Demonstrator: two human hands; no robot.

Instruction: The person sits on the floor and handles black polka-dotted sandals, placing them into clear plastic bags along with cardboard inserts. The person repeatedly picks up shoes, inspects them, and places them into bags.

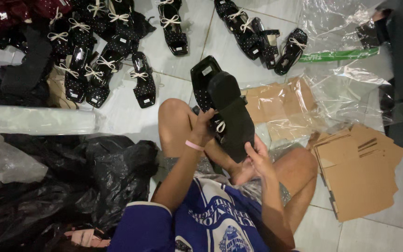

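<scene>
I sit cross-legged on a tiled floor. A pair of black sandals (225, 105) with small white dots and a white bow is held soles together above my lap. My left hand (204, 126), with a pink band at its wrist, grips them from the left side at the middle. My right hand (260, 158) cups the heel end from below and to the right. One sandal shows its black sole toward me; the other's dotted insole with a pale label peeks out behind it.
Several matching black sandals (94, 60) lie on the floor ahead, more (257, 37) at the top right. Black plastic bags (71, 182) fill the left. Flat cardboard pieces (360, 172) and clear plastic sheets (341, 84) lie to the right.
</scene>
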